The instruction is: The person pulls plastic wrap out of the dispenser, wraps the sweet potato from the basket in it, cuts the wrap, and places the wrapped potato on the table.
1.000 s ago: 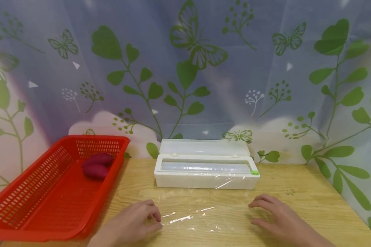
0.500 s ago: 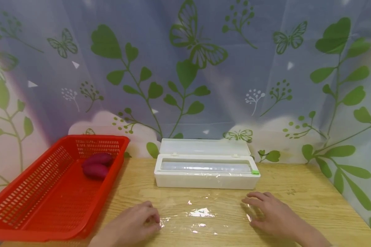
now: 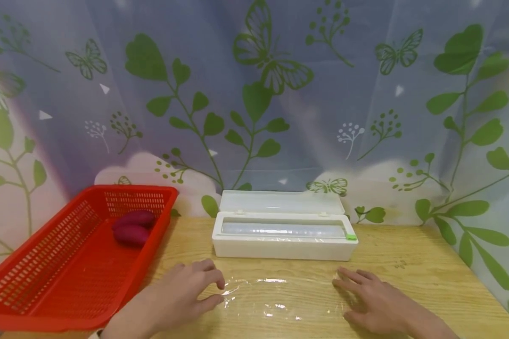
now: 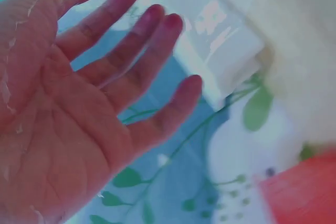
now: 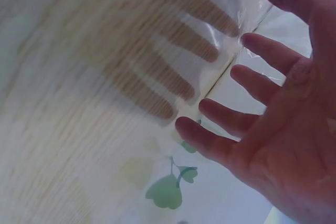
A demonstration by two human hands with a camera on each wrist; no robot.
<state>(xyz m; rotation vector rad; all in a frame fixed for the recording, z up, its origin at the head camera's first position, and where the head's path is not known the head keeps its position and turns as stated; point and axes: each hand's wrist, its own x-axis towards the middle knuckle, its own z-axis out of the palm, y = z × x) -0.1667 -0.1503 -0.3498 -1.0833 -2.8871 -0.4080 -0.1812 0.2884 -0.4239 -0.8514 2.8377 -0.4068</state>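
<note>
A sheet of clear cling film [image 3: 275,301] lies on the wooden table in front of a white dispenser box [image 3: 284,248], lid raised. Inside the box is the film roll [image 3: 282,229], and a green slider [image 3: 350,237] sits at its right end. At the sheet's left edge is my left hand [image 3: 180,294], thumb and fingers apart; the left wrist view shows its fingers [image 4: 152,61] loosely spread with nothing gripped. By the right edge my right hand [image 3: 379,301] has its fingers extended. In the right wrist view the fingertips [image 5: 247,40] are at or near the film; contact is unclear.
A red plastic basket [image 3: 46,323] stands at the left, with two purple sweet potatoes [image 3: 131,235] in its far right corner. A patterned curtain [image 3: 280,132] hangs behind the table [image 3: 441,282], close behind the box.
My left hand has moved up and its thumb and fingers have parted at the film's edge. My right hand has shifted slightly left. The film's glints have changed, and it looks flatter.
</note>
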